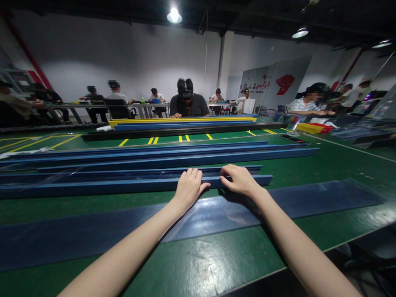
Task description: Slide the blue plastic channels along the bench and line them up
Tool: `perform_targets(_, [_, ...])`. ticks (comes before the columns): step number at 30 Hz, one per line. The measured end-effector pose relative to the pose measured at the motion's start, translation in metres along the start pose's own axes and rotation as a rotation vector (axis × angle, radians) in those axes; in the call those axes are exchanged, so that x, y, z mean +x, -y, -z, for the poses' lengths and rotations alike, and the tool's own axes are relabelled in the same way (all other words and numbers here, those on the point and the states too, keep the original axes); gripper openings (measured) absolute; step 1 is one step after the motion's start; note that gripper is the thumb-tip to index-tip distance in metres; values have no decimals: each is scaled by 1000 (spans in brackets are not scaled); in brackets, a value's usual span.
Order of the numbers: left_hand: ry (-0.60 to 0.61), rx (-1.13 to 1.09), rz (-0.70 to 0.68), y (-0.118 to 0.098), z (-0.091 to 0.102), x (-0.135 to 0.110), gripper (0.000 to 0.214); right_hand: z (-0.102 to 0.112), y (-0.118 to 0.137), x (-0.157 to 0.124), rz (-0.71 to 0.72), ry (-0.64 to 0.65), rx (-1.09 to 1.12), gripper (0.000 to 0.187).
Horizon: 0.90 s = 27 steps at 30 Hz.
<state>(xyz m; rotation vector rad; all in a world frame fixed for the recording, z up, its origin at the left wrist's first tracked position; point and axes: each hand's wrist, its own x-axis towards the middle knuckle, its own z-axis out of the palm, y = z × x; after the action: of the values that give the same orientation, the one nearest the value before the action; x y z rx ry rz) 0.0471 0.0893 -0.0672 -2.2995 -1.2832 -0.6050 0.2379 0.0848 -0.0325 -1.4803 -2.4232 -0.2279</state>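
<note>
My left hand (188, 187) rests on the nearest long blue channel rail (93, 187), fingers curled over its top edge. My right hand (238, 179) grips the same rail a little to the right, fingers wrapped over its far side. A flat dark blue strip (309, 200) lies on the green table just in front of the rail, under my wrists. Behind the gripped rail, several more long blue rails (154, 156) lie parallel to it.
The green table (201, 260) has yellow markings. Yellow and blue rails (185, 121) are stacked farther back, where a person wearing a headset (187, 101) sits opposite. Other people sit at tables behind and to the right. The table's near edge runs at lower right.
</note>
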Motion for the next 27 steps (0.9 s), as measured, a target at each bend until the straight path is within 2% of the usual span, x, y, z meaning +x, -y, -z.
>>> perform_targets(8, [4,17,-1,0,0,0,30,-3,3,0,84,-18,-1,20])
perform_targets(27, [-4,-12,-44,2,0,-1,28,0,0,2,93,11,19,13])
